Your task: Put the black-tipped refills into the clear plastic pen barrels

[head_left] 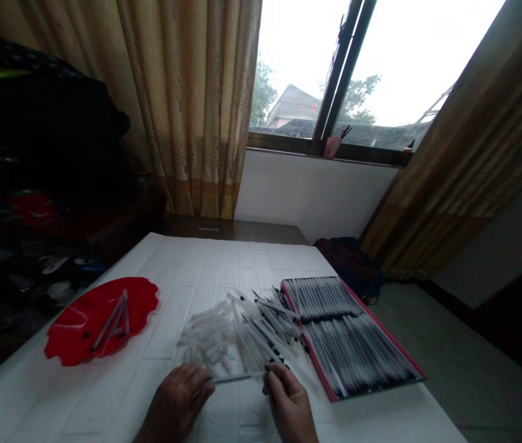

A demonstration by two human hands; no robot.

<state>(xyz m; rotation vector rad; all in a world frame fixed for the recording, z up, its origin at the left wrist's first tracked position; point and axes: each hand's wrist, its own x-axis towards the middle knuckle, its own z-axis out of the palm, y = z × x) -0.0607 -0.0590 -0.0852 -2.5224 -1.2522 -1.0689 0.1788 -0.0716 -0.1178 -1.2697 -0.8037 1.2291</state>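
My left hand (180,397) is closed in a pinch on the left end of a thin pen-like stick (235,378), held level above the near part of the table. At its other end, a paler, translucent section sits in the pinched fingers of my right hand (288,400). Just beyond my hands lies a heap of short clear plastic tubes (208,335). Touching it on the right is a loose pile of longer translucent sticks (261,332), several with dark tips or black ends. Fingers hide both ends of the held stick.
On the right, a pink-edged box (331,391) holds two rows of similar sticks. A red scalloped plate (64,320) with a few sticks stands left on the white brick-patterned table (150,384). Curtains (196,111) flank the window; a pink cup (332,146) stands on its sill.
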